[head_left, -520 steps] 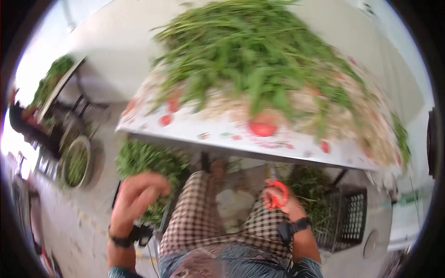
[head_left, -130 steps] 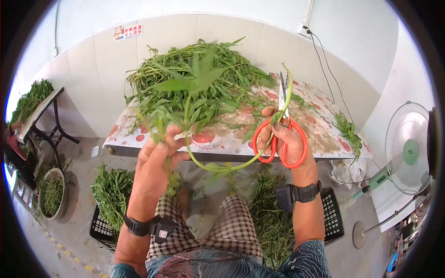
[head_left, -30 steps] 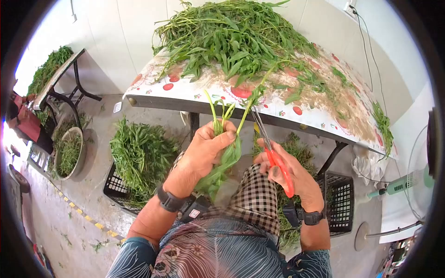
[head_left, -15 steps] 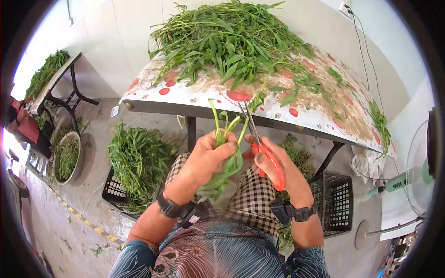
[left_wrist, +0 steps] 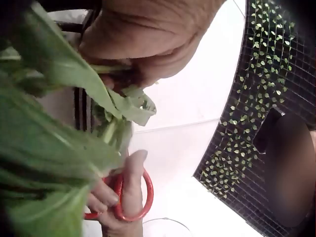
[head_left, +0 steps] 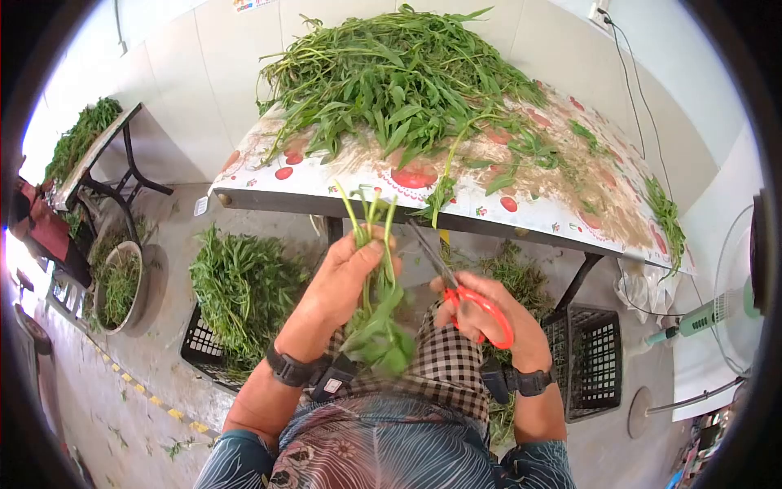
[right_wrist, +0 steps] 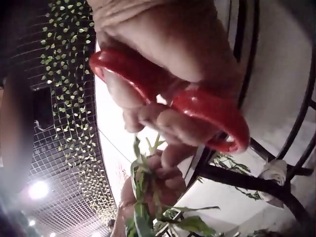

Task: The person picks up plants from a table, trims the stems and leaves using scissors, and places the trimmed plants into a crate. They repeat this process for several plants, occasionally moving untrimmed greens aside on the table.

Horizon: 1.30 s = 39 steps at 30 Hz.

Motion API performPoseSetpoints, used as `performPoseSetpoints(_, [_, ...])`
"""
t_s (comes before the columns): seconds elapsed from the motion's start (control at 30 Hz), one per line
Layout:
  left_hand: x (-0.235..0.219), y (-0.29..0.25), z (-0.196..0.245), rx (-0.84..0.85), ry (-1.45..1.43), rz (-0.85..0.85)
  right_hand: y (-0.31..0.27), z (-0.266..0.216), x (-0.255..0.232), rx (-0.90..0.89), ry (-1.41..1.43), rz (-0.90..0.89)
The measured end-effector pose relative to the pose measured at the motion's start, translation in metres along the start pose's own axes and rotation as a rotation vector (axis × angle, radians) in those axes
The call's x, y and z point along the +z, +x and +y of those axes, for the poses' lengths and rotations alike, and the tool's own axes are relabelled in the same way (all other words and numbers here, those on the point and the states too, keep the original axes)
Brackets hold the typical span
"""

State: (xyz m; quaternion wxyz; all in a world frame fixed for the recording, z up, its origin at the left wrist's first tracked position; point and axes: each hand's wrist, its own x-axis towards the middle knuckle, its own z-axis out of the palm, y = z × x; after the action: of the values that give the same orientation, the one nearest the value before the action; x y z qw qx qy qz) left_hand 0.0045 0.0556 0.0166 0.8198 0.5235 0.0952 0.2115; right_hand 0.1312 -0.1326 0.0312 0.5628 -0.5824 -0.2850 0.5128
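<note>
My left hand (head_left: 346,273) pinches a small bunch of leafy green stems (head_left: 379,326) over my lap. Bare stem ends stick up above the thumb, and the leaves hang below the hand. Red-handled scissors (head_left: 487,314) are in my right hand (head_left: 521,326), fingers through the loops. Their blades point up and left, just right of the bunch and apart from it. A bent stem with a leafy tip (head_left: 442,194) hangs over the table's front edge beyond the blades. In the right wrist view, red handle loops (right_wrist: 212,116) surround the fingers, with the left hand (right_wrist: 163,182) below.
A large heap of leafy stems (head_left: 391,90) covers the back of the cloth-covered table (head_left: 318,186). Crates of greens stand either side of my legs, a full one (head_left: 204,338) left, another (head_left: 595,359) right. A fan (head_left: 709,318) stands far right, a tub (head_left: 134,306) left.
The scissors have come off the long stem and moved lower. Its upper piece now lies apart at the table edge. The left hand has drawn slightly left with the bunch, which now shows short ends.
</note>
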Motion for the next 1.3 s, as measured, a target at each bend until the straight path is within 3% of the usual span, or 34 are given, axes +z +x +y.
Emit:
performPoseSetpoints(0.03, [0.001, 0.001, 0.004, 0.003, -0.007, 0.021, -0.003, 0.003, -0.003, 0.071, 0.160, -0.062])
performPoseSetpoints(0.07, [0.000, 0.005, 0.003, 0.068, -0.026, -0.001, -0.013, 0.004, -0.002, -0.146, -0.137, -0.092])
performPoseSetpoints(0.17, [-0.004, 0.016, 0.013, 0.100, 0.152, -0.003, -0.022, 0.010, -0.010, -0.154, -0.005, -0.094])
performPoseSetpoints(0.2, [0.005, 0.021, 0.020, 0.086, 0.296, 0.089, -0.025, 0.012, -0.012, -0.194, 0.000, -0.065])
performPoseSetpoints(0.33, [0.037, 0.045, 0.015, 0.676, 1.203, 0.137, -0.029, 0.018, -0.019, -0.283, 0.057, 0.017])
performPoseSetpoints(0.47, [0.051, 0.055, 0.017, 0.459, 1.471, 0.083, -0.033, 0.016, -0.018, -0.307, 0.036, 0.008])
performPoseSetpoints(0.57, [0.046, 0.053, 0.014, 0.499, 1.363, 0.061, -0.030, 0.021, -0.018, -0.297, 0.038, -0.035])
performPoseSetpoints(0.67, [0.038, 0.029, 0.015, 0.524, 1.126, -0.009, -0.025, 0.024, -0.012, -0.375, 0.037, 0.063])
performPoseSetpoints(0.77, [0.031, -0.002, 0.020, 0.440, 1.044, -0.110, -0.015, 0.028, -0.015, -0.385, 0.170, 0.098])
performPoseSetpoints(1.17, [0.002, -0.050, 0.005, 0.012, 0.582, -0.025, -0.009, 0.026, 0.000, -0.263, 0.034, 0.087])
performPoseSetpoints(1.3, [0.000, -0.061, 0.008, 0.013, 0.545, -0.108, -0.008, 0.023, 0.000, -0.283, 0.057, 0.062])
